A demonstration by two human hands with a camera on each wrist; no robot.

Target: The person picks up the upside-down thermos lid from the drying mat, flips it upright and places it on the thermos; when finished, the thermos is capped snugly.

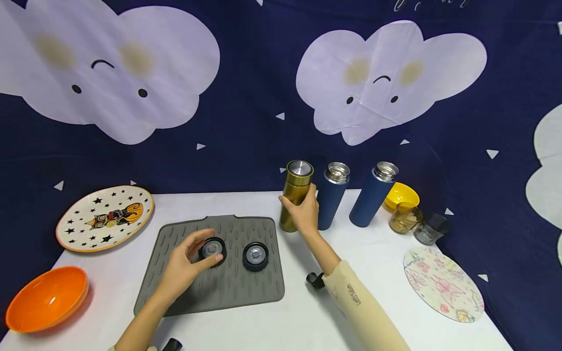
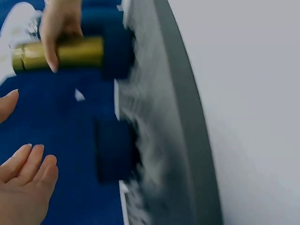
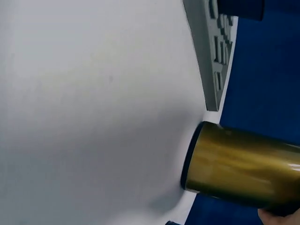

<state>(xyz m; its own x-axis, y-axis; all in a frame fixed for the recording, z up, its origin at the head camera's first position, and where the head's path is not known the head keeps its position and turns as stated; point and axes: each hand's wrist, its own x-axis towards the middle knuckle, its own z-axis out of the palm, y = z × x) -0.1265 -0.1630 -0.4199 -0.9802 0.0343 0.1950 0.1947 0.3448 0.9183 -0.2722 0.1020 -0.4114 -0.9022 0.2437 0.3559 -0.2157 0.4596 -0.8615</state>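
Note:
A gold thermos bottle (image 1: pixel 296 191) with a silver-topped cap stands upright beside the grey draining mat (image 1: pixel 175 292). My right hand (image 1: pixel 306 213) grips it around the middle, thumb on its left side. Two round dark bottle lids lie on the mat: a left lid (image 1: pixel 212 249) and a right lid (image 1: pixel 255 256). Over the left lid hovers my left hand (image 1: pixel 186 263), thumb and fingers spread around it. In the left wrist view its fingers (image 2: pixel 35 168) are extended with a gap to the lid (image 2: pixel 115 150).
Two blue bottles, a near one (image 1: pixel 331 200) and a far one (image 1: pixel 372 197), stand uncapped on the right. Beyond are a yellow bowl (image 1: pixel 401 195), an amber glass (image 1: pixel 405 218), a dark glass (image 1: pixel 430 230) and a floral round mat (image 1: pixel 443 285). Left: a star-patterned plate (image 1: pixel 83 226) and an orange bowl (image 1: pixel 48 300).

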